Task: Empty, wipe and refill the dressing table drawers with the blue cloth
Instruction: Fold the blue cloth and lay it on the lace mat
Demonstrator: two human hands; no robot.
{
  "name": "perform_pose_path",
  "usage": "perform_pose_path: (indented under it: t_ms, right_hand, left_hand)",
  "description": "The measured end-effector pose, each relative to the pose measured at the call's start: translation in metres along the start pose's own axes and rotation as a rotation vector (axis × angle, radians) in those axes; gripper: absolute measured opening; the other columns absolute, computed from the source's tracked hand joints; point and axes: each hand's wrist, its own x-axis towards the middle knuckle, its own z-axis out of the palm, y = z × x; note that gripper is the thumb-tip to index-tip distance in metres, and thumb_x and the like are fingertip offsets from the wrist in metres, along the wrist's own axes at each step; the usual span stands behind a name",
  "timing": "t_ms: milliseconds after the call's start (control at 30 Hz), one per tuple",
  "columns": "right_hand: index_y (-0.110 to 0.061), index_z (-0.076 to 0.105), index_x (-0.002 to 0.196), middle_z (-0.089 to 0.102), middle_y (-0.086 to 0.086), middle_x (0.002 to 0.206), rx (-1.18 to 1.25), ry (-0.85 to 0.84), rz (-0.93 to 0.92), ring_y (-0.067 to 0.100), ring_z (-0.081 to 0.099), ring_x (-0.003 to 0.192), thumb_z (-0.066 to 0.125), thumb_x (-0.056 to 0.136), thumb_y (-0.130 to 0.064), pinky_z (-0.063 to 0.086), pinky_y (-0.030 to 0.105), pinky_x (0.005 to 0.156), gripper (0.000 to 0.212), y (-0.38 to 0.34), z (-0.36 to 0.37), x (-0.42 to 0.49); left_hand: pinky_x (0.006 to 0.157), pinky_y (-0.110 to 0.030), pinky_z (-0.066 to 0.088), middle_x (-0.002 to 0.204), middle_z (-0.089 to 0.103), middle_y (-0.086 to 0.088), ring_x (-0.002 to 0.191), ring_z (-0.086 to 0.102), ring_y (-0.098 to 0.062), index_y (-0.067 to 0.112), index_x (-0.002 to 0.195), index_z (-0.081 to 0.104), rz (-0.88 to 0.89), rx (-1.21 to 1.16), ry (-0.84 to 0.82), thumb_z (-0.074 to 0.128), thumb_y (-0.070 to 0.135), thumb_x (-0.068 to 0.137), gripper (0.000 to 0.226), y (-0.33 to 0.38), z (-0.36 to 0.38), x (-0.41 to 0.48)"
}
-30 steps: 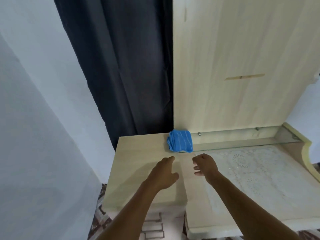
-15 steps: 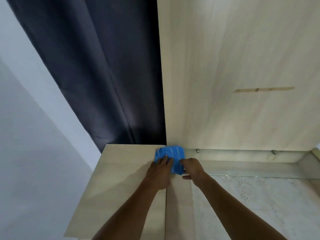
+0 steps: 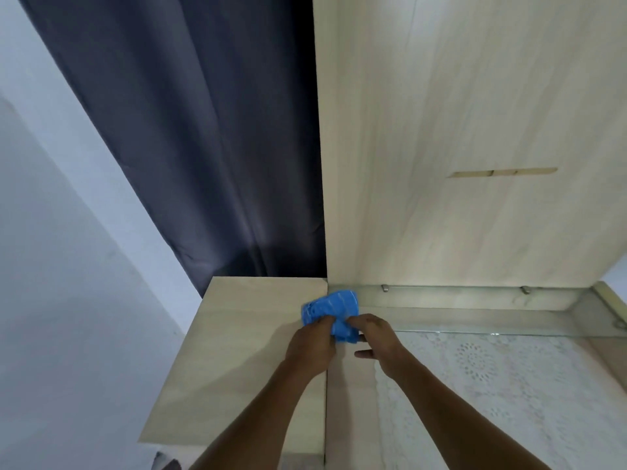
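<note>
While both hands meet at the back edge of the pale wood-grain dressing table top [image 3: 237, 351], they clamp on the crumpled blue striped cloth [image 3: 334, 305], which lies on that top close to the back corner where the tall pale wooden panel [image 3: 475, 113] rises. The left hand [image 3: 312, 347] curls its fingers into the cloth's near left part; the right hand [image 3: 376, 337] grips the near right part, almost touching the left, with one digit sticking out clear of the cloth. A white lace mat [image 3: 492, 385] covers the top's right side. A glass shelf [image 3: 475, 320] runs along the back edge. A dark grey curtain [image 3: 203, 147] hangs behind the back left corner.
</note>
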Motion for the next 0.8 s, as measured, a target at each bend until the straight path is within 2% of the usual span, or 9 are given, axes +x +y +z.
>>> perform_pose_path:
  t_ms: [100,200,300,400,467,600,733,800]
  right_hand:
    - [-0.018,0.056,0.112,0.063,0.001,0.11,0.019,-0.063,-0.084,0.015,0.06,0.104,0.072,0.081,-0.034,0.051,0.038,0.088,0.038,0.011,-0.002,-0.021]
    - [-0.022,0.053,0.115,0.066,-0.001,0.111,0.018,-0.123,-0.15,0.015,0.065,0.103,0.081,0.071,-0.033,0.051,0.04,0.092,0.053,0.023,-0.004,-0.041]
    - [-0.02,0.055,0.116,0.067,0.004,0.109,-0.016,-0.077,-0.202,0.019,0.068,0.098,0.08,0.076,-0.028,0.056,0.04,0.088,0.047,0.042,-0.009,-0.056]
    - [-0.021,0.059,0.112,0.067,0.006,0.106,-0.082,-0.021,-0.204,0.021,0.068,0.096,0.073,0.083,-0.023,0.058,0.039,0.084,0.033,0.062,-0.023,-0.07]
    - [-0.018,0.062,0.108,0.069,0.008,0.102,-0.149,0.006,-0.186,0.023,0.067,0.095,0.065,0.087,-0.014,0.057,0.039,0.086,0.022,0.073,-0.036,-0.08]
    - [-0.019,0.065,0.104,0.07,0.004,0.096,-0.374,0.052,-0.2,0.022,0.066,0.092,0.057,0.085,-0.006,0.055,0.039,0.085,0.025,0.085,-0.063,-0.093]
    - [-0.027,0.064,0.106,0.068,-0.005,0.096,-0.637,0.106,-0.225,0.012,0.061,0.09,0.056,0.084,-0.015,0.049,0.025,0.079,0.027,0.09,-0.089,-0.096]
    - [-0.028,0.065,0.109,0.067,-0.009,0.097,-0.771,0.112,-0.244,0.009,0.06,0.088,0.057,0.084,-0.018,0.044,0.018,0.074,0.028,0.088,-0.103,-0.095]
  left_hand:
    - [0.085,-0.03,0.047,0.119,0.062,-0.006,0.105,0.06,-0.025,0.015,0.122,0.053,-0.049,-0.166,-0.038,0.045,0.024,0.097,0.028,0.007,-0.007,-0.016]
    - [0.07,-0.021,0.046,0.104,0.067,-0.004,0.091,0.062,-0.018,0.017,0.104,0.06,-0.127,-0.408,-0.085,0.044,0.019,0.094,0.019,0.013,-0.01,-0.032]
    - [0.077,-0.03,0.05,0.104,0.068,-0.006,0.094,0.064,-0.021,0.018,0.1,0.064,-0.163,-0.531,-0.163,0.049,0.022,0.093,0.017,0.017,-0.003,-0.049]
    - [0.074,-0.034,0.056,0.098,0.067,-0.009,0.09,0.066,-0.023,0.016,0.091,0.063,-0.215,-0.672,-0.266,0.054,0.018,0.091,0.009,0.022,0.007,-0.065]
    - [0.076,-0.037,0.056,0.096,0.067,-0.01,0.089,0.066,-0.024,0.016,0.087,0.061,-0.209,-0.612,-0.315,0.056,0.017,0.087,0.005,0.026,0.015,-0.073]
    - [0.066,-0.031,0.049,0.084,0.063,-0.005,0.078,0.062,-0.02,0.017,0.078,0.058,-0.149,-0.501,-0.365,0.056,0.016,0.083,0.005,0.036,0.028,-0.083]
    - [0.058,-0.021,0.043,0.081,0.061,0.0,0.075,0.059,-0.015,0.018,0.078,0.058,-0.077,-0.367,-0.386,0.054,0.017,0.084,0.007,0.045,0.035,-0.083]
    - [0.053,-0.018,0.036,0.071,0.055,0.004,0.07,0.052,-0.012,0.02,0.067,0.051,-0.041,-0.27,-0.399,0.051,0.016,0.086,0.019,0.051,0.038,-0.077]
